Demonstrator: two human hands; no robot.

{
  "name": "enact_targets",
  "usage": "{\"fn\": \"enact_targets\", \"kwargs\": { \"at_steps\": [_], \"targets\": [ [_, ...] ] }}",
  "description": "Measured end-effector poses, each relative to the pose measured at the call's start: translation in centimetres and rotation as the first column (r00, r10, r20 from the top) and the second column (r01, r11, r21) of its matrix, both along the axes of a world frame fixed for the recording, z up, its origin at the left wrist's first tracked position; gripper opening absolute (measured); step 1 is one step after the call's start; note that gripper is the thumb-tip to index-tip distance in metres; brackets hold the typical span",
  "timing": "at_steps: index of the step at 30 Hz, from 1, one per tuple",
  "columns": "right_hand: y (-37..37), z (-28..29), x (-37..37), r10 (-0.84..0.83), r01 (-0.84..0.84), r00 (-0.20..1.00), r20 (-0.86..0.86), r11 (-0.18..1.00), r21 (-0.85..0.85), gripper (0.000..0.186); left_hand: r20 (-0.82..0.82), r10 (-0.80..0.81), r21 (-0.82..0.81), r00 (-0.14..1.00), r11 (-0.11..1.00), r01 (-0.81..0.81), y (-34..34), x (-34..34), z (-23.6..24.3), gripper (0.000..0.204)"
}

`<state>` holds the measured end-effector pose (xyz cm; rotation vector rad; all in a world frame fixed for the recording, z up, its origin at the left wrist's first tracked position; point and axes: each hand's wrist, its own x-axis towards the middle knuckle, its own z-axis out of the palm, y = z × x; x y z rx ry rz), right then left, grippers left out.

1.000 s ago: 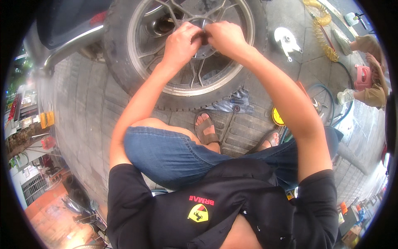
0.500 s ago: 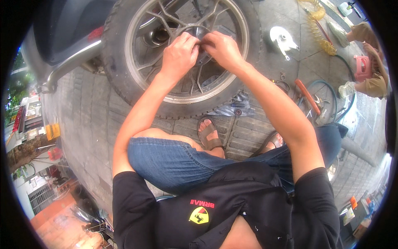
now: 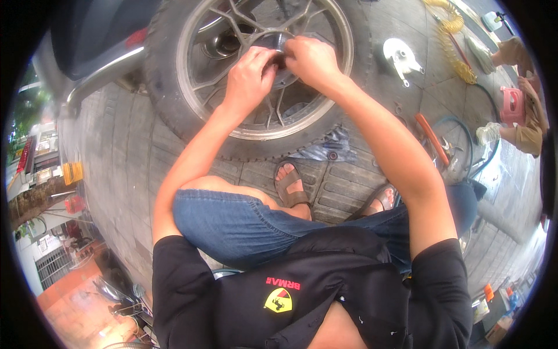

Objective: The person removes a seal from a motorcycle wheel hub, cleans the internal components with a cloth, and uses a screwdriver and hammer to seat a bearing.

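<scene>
A motorcycle wheel with a silver spoked rim (image 3: 346,64) and black tyre (image 3: 163,87) fills the upper middle. At its hub (image 3: 272,41), my left hand (image 3: 250,75) has its fingers closed by a short dark cylindrical piece (image 3: 279,43); whether it grips that piece is hidden. My right hand (image 3: 314,64) is closed just right of the same piece, fingertips at the hub, and what it holds is hidden too. A rag (image 3: 325,148) lies under the tyre's near side, and a white metal plate (image 3: 401,58) is on the paving to the right.
A vehicle body with chrome pipe (image 3: 87,87) is upper left. Right lie an orange-handled tool (image 3: 431,138), hoses (image 3: 468,142) and a coiled yellow hose (image 3: 450,26). Another person's legs (image 3: 511,136) are beside a pink stool (image 3: 510,104) at far right. My sandalled feet (image 3: 290,189) are below the wheel.
Both hands dipped slightly half a second ago and are now a little higher again. The right hand has shifted slightly, and the dark piece at the hub shows more between the fingers.
</scene>
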<state>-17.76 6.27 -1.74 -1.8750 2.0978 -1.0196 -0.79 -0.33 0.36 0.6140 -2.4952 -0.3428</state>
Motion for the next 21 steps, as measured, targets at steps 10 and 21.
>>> {"fn": "enact_targets", "kwargs": {
  "at_steps": [10,21],
  "targets": [
    [0.0,-2.1,-1.0,-0.006,-0.008,0.905,0.425,0.999,0.032,0.027,0.002,0.125,0.17,0.992,0.978,-0.123,-0.7,-0.6,-1.2,0.033],
    [-0.7,-2.9,-1.4,0.026,-0.062,0.904,0.427,0.996,0.071,0.028,-0.045,0.129,0.237,0.991,0.965,-0.115,-1.8,1.3,3.2,0.027]
  ]
}}
